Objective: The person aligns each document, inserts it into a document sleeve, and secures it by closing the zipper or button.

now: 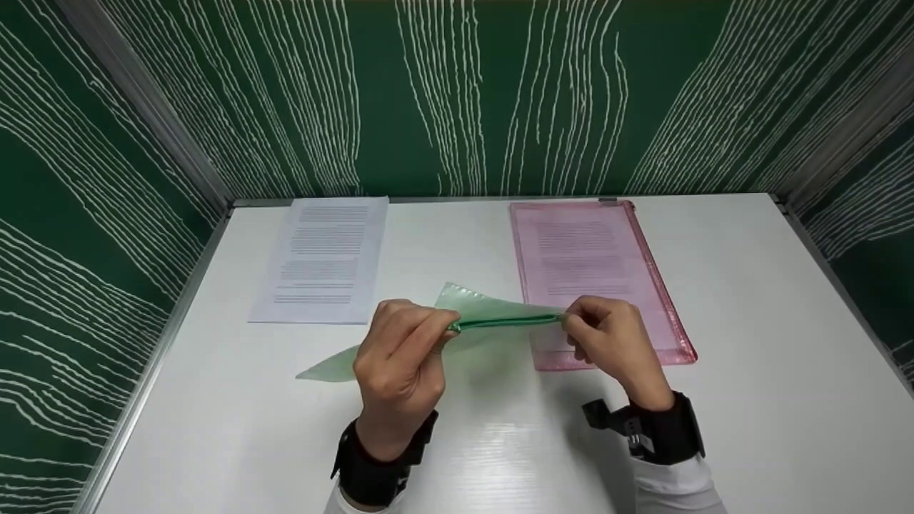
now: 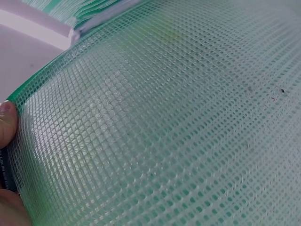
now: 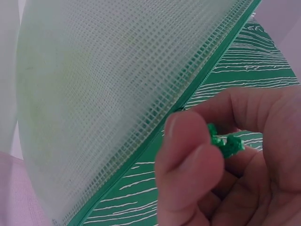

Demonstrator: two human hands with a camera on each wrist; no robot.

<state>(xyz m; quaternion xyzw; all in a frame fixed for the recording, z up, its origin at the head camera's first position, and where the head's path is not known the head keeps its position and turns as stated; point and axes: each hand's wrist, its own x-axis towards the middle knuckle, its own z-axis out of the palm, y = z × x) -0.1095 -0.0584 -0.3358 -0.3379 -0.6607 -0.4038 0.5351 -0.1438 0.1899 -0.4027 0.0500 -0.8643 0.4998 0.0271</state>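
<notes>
Both hands hold up a translucent green mesh zip pouch [image 1: 468, 301] above the table. My left hand [image 1: 401, 357] grips the dark green zip edge [image 1: 508, 321] with thumb and fingers. At the right end of that edge, the fingers of my right hand [image 1: 605, 332] pinch the zip. A small green piece [image 3: 230, 145] pokes out between those fingers in the right wrist view. The pouch's mesh [image 2: 155, 108] fills most of the left wrist view and hides what lies behind it. A pointed green corner sticks out left of my left hand.
Printed sheets [image 1: 325, 260] lie at the back left of the white table [image 1: 178, 428]. A pink zip pouch [image 1: 607, 285] with a printed page inside lies at the back right, partly behind my right hand. Green walls [image 1: 443, 93] with white lines enclose the table.
</notes>
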